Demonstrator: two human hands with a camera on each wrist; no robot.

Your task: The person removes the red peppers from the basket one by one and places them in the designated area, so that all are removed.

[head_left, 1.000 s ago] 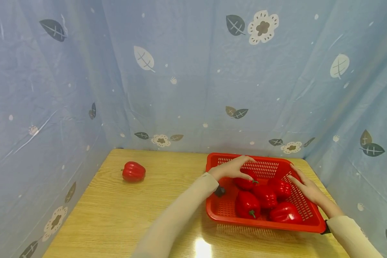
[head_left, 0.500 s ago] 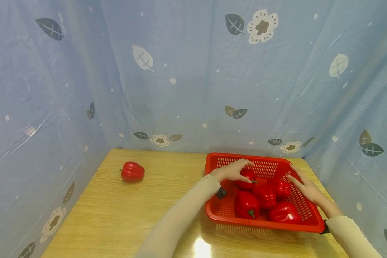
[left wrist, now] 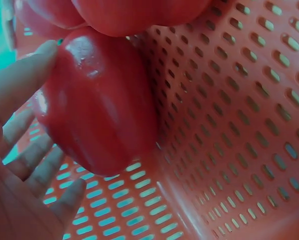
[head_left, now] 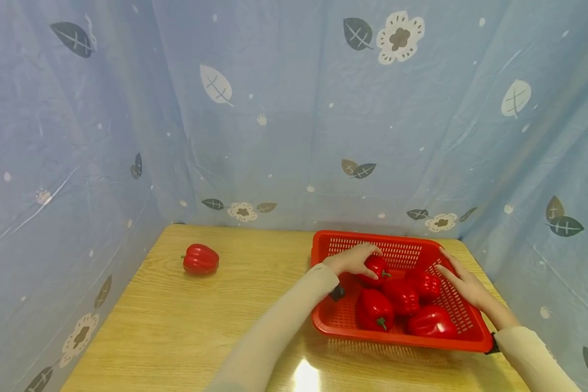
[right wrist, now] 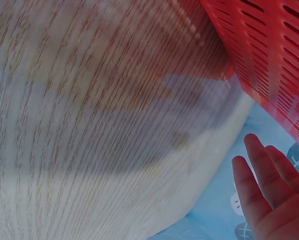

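Hands reach pepper and basket; other peppers crowd close.

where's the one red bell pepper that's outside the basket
In the head view, the lone red bell pepper lies on the wood-grain table, left of the red plastic basket, near the table's far left corner.

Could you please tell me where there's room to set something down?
The table is bare between the lone pepper and the basket, behind the left sleeve, and in front of that pepper. The basket's front-left corner is free; its middle and right are crowded with peppers. The left hand is around the back-left pepper, the right hand by the basket's right wall.
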